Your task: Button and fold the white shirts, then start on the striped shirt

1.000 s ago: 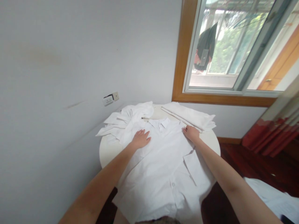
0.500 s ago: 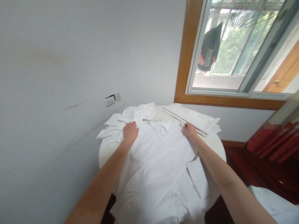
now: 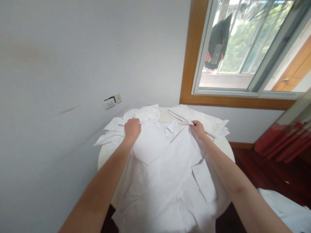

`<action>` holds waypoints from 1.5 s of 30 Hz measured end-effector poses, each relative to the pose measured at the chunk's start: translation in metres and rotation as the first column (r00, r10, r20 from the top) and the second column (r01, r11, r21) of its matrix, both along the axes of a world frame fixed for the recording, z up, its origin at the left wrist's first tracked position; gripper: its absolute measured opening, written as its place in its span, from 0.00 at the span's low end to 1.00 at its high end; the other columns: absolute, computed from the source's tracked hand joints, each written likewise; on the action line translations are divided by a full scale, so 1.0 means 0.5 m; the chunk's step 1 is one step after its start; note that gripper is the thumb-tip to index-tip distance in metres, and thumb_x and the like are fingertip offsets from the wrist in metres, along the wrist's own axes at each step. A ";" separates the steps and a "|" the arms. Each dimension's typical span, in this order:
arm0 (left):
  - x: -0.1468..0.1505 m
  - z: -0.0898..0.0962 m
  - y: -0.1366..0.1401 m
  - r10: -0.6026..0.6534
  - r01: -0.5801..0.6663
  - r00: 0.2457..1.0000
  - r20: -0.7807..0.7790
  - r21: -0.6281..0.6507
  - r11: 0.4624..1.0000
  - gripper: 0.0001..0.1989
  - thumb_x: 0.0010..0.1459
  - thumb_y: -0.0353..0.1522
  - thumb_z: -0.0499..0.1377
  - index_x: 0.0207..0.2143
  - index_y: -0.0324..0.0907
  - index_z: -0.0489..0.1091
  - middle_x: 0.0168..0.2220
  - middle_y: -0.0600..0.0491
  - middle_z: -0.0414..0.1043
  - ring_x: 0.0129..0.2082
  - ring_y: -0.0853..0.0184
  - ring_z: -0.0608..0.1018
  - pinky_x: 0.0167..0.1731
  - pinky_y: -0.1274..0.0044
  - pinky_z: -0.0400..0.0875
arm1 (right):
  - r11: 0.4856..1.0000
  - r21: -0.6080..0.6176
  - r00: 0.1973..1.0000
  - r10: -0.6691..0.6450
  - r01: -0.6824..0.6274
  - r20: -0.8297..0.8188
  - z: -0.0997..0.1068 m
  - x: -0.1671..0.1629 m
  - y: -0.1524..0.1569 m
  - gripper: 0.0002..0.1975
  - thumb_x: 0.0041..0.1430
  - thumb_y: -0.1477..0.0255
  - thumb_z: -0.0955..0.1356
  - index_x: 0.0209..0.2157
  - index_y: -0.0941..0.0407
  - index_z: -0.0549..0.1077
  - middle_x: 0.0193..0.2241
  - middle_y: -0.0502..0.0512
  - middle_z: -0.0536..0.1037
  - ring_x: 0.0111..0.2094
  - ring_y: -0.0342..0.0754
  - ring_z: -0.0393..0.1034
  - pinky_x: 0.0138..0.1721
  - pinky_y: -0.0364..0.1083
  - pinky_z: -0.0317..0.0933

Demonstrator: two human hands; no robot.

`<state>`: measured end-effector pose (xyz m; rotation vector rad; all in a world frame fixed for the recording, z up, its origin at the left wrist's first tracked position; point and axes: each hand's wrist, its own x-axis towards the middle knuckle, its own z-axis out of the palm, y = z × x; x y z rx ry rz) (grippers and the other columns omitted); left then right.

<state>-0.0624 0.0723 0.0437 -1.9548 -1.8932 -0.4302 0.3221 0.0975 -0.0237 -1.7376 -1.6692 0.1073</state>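
Observation:
A white button-up shirt (image 3: 165, 168) lies front up across a round white table (image 3: 224, 152), its collar toward the wall and its lower part hanging over the near edge. My left hand (image 3: 132, 127) is closed on the shirt's left shoulder area. At the other shoulder my right hand (image 3: 197, 128) pinches the fabric, which is lifted slightly and creased between the hands. A crumpled white garment (image 3: 114, 131) lies beyond my left hand. Folded white cloth (image 3: 194, 115) rests just past my right hand.
The wall (image 3: 60, 81) with a power socket (image 3: 109, 103) stands close behind and left of the table. A wood-framed window (image 3: 186, 81) is at upper right. A red and cream curtain (image 3: 279, 142) hangs at right. More white cloth (image 3: 284, 207) lies at lower right.
Both hands have raised the shirt's shoulders a little. Diagonal folds now run across its chest, and the collar is partly covered. The view has shifted slightly.

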 end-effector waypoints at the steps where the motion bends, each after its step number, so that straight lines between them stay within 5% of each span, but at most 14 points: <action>1: 0.000 0.006 0.004 0.002 -0.002 1.000 0.000 0.028 1.000 0.13 0.61 0.32 0.49 0.42 0.38 0.69 0.43 0.43 0.70 0.46 0.55 0.69 0.41 0.69 0.64 | 0.998 0.054 1.000 -0.007 0.007 0.007 0.001 -0.002 0.002 0.17 0.55 0.71 0.60 0.41 0.59 0.76 0.38 0.57 0.77 0.41 0.50 0.67 0.43 0.44 0.59; 6: 0.000 0.009 0.014 0.006 -0.003 1.000 -0.022 0.110 0.994 0.13 0.61 0.32 0.47 0.43 0.38 0.68 0.44 0.41 0.68 0.48 0.54 0.68 0.42 0.67 0.62 | 0.981 0.180 0.995 -0.081 0.069 0.060 -0.001 -0.019 0.002 0.15 0.58 0.73 0.59 0.43 0.59 0.73 0.38 0.60 0.74 0.43 0.53 0.65 0.45 0.47 0.58; 12: 0.024 -0.025 -0.015 -0.025 0.030 0.999 -0.040 0.118 0.993 0.14 0.60 0.30 0.49 0.47 0.39 0.66 0.45 0.41 0.67 0.48 0.52 0.68 0.43 0.64 0.62 | 0.996 -0.046 0.958 -0.059 0.074 0.279 0.004 -0.030 -0.004 0.16 0.60 0.71 0.62 0.49 0.56 0.70 0.44 0.61 0.74 0.46 0.54 0.66 0.46 0.47 0.58; 15: 0.057 -0.048 -0.046 -0.181 0.181 0.983 -0.014 0.119 0.976 0.15 0.59 0.31 0.52 0.49 0.40 0.65 0.46 0.42 0.67 0.49 0.53 0.67 0.46 0.64 0.62 | 0.993 -0.107 0.961 -0.023 0.055 0.275 0.016 -0.009 -0.011 0.17 0.63 0.72 0.59 0.50 0.54 0.72 0.46 0.58 0.75 0.46 0.51 0.68 0.45 0.45 0.59; 18: 0.097 -0.087 -0.084 -0.415 0.416 0.907 0.072 0.005 0.909 0.13 0.60 0.32 0.52 0.46 0.42 0.68 0.44 0.46 0.69 0.46 0.58 0.70 0.47 0.67 0.65 | 0.975 -0.205 0.968 -0.027 0.080 0.249 0.028 0.026 -0.032 0.18 0.62 0.72 0.60 0.50 0.55 0.73 0.45 0.57 0.77 0.45 0.49 0.70 0.42 0.43 0.60; 21: 0.132 -0.136 -0.123 -0.607 0.631 0.771 0.192 -0.097 0.770 0.14 0.63 0.34 0.49 0.48 0.43 0.69 0.46 0.48 0.71 0.48 0.63 0.71 0.51 0.70 0.65 | 0.943 -0.319 0.952 0.012 0.090 0.306 0.031 0.052 -0.070 0.16 0.61 0.70 0.61 0.46 0.57 0.75 0.43 0.59 0.78 0.43 0.50 0.72 0.40 0.43 0.61; 25: 0.154 -0.193 -0.163 -0.686 0.717 0.695 0.213 -0.133 0.685 0.21 0.66 0.39 0.45 0.57 0.45 0.63 0.58 0.49 0.64 0.58 0.62 0.65 0.59 0.67 0.58 | 0.892 -0.427 0.918 0.040 0.145 0.394 0.018 0.051 -0.133 0.19 0.62 0.62 0.61 0.38 0.59 0.78 0.39 0.63 0.79 0.40 0.54 0.73 0.36 0.45 0.62; 37: 0.148 -0.206 -0.160 -0.689 0.704 0.710 0.150 -0.201 0.681 0.25 0.65 0.45 0.42 0.62 0.50 0.56 0.64 0.52 0.56 0.63 0.60 0.58 0.61 0.64 0.54 | 0.924 -0.280 0.817 -0.058 0.262 0.573 -0.023 0.018 -0.191 0.20 0.68 0.63 0.54 0.44 0.57 0.72 0.41 0.63 0.78 0.42 0.52 0.73 0.40 0.47 0.61; 45: 0.154 -0.211 -0.141 -0.685 0.699 0.714 0.145 -0.211 0.684 0.25 0.65 0.45 0.43 0.62 0.51 0.57 0.64 0.52 0.55 0.63 0.61 0.58 0.61 0.63 0.52 | 0.983 -0.120 0.816 -0.046 0.140 0.576 -0.009 0.025 -0.200 0.14 0.66 0.68 0.58 0.44 0.57 0.72 0.41 0.62 0.76 0.45 0.53 0.69 0.43 0.48 0.59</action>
